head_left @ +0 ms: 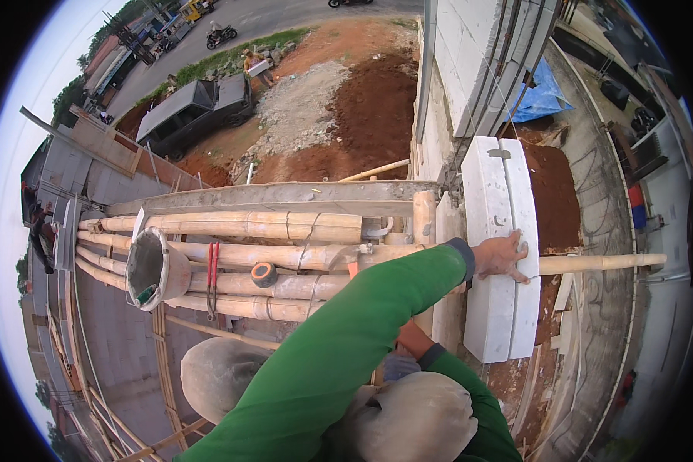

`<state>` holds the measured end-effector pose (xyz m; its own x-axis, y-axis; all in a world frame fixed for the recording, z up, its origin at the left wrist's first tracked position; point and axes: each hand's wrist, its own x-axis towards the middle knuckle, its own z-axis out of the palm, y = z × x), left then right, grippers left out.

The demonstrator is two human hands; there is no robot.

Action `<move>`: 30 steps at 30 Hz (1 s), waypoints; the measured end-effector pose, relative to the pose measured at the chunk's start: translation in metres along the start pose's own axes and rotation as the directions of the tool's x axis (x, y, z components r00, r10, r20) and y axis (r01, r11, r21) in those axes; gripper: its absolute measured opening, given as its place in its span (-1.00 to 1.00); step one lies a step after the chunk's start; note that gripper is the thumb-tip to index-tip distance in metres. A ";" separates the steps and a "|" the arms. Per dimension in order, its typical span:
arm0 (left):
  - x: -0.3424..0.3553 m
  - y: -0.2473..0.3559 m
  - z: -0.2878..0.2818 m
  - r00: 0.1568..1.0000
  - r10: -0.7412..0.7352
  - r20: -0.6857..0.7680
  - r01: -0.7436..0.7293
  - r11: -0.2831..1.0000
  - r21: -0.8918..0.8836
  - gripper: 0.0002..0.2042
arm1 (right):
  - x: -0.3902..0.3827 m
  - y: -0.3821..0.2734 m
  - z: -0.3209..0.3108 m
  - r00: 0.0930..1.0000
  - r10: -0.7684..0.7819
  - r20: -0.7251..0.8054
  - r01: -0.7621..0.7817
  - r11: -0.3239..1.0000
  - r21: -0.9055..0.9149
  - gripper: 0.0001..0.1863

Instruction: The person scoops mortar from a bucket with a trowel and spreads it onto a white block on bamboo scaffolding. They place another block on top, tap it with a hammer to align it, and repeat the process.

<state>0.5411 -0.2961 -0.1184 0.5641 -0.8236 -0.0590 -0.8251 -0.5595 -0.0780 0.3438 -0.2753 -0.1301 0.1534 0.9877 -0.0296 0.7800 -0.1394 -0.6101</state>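
Observation:
My left hand (pixel 503 256) lies with spread fingers on a white lightweight block (pixel 491 316) at the right, its fingertips reaching over the seam onto a second white block (pixel 522 331) alongside. My left arm, in a green sleeve, crosses over the right one. Only part of my right hand (pixel 413 339) shows below that sleeve; its fingers are hidden. On the bamboo poles (pixel 262 225) to the left are red-handled pincers (pixel 212 269), an orange-and-black tape measure (pixel 263 274) and an orange-handled hammer (pixel 352 258), partly covered by my sleeve.
A mortar-stained bucket (pixel 179 271) stands tilted on the poles. My knees (pixel 412 420) are bent close below. A bamboo pole (pixel 600 263) juts out past the blocks. The ground lies far below, with a dark vehicle (pixel 189 115) and a person (pixel 256 65) carrying a white block.

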 end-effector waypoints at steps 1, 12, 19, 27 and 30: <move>0.000 0.000 -0.002 1.000 -0.001 0.019 0.001 1.000 0.006 0.12 | -0.009 -0.002 -0.002 1.000 0.018 -0.005 -0.018 1.000 0.007 -0.42; 0.008 -0.001 0.006 0.998 0.016 0.068 -0.022 0.997 0.077 0.13 | -0.030 -0.019 0.065 0.935 0.235 -0.267 -0.279 0.950 -0.142 -0.38; 0.010 -0.002 -0.004 0.996 0.019 0.083 -0.025 0.997 0.071 0.06 | -0.079 -0.001 0.033 0.879 0.366 -0.307 -0.362 0.930 0.072 -0.20; 0.011 -0.006 0.007 0.998 0.047 0.043 -0.053 0.989 0.139 0.04 | -0.238 -0.070 -0.004 0.581 0.789 -0.200 -0.595 0.580 0.557 -0.50; 0.010 -0.004 0.006 0.998 0.044 0.055 -0.050 0.991 0.123 0.00 | -0.264 -0.084 0.003 0.284 0.957 -0.063 -0.770 0.267 0.580 -0.57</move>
<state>0.5503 -0.3015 -0.1251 0.5284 -0.8408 -0.1175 -0.8423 -0.5019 -0.1966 0.2360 -0.5239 -0.0730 0.8281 0.1425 -0.5421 -0.2620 -0.7566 -0.5991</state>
